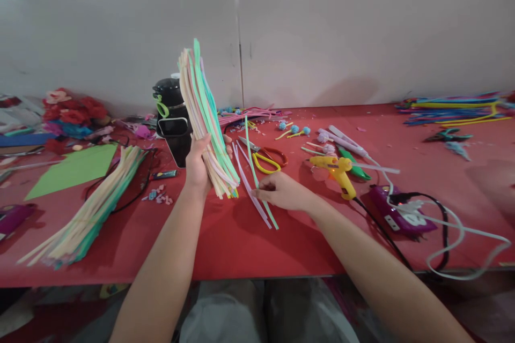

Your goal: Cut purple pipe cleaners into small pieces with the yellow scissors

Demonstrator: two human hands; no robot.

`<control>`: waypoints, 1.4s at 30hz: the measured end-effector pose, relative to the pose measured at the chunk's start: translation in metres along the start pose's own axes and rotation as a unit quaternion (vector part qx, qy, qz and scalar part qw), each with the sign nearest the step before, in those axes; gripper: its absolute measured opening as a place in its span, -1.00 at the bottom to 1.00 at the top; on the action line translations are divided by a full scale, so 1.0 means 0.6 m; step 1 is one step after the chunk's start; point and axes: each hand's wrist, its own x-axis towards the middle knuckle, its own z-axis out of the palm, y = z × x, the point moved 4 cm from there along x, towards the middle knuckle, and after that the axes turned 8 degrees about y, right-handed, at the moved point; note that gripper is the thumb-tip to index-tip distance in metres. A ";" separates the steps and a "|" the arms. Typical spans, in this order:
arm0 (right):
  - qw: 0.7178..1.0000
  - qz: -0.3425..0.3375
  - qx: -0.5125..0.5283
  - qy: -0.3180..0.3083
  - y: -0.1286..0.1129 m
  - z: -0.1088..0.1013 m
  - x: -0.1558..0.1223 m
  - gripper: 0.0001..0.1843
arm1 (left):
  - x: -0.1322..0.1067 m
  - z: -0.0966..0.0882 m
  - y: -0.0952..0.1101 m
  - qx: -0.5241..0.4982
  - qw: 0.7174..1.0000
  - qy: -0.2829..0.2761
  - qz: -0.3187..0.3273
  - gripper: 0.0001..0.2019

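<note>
My left hand (pixel 198 165) is wrapped round a thick bundle of pipe cleaners (pixel 207 118) in cream, pink, mint green and lilac, raised upright and slightly tilted above the table. With thumb and forefinger, my right hand (pixel 284 191) pinches a single light green pipe cleaner (pixel 251 158) near its lower part. Beside it, a few lilac pipe cleaners (pixel 257 206) lie on the red tabletop (pixel 241 257), close to my right fingertips. Scissors (pixel 267 162) with yellow and red handles rest just beyond my right hand.
A second pipe cleaner bundle (pixel 96 203) lies left, near a green sheet (pixel 76 169). A phone (pixel 177 142) leans on a black container. Right are a yellow glue gun (pixel 336 171), a purple power strip (pixel 396 214) with cables, and pliers (pixel 448 135). A grey partition (pixel 362 37) stands behind.
</note>
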 end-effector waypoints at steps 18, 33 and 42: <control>0.994 -0.004 0.066 0.088 -0.008 -0.009 0.003 -0.57 | 0.000 0.004 -0.007 0.001 1.000 -0.024 0.002 -0.64; 0.995 0.024 0.053 0.087 -0.010 0.001 0.010 -0.61 | -0.003 0.000 -0.006 -0.001 1.000 0.007 -0.021 -0.57; 0.973 0.004 0.184 0.136 -0.016 0.004 0.009 -0.57 | -0.002 -0.005 -0.016 0.006 0.999 0.027 -0.041 -0.60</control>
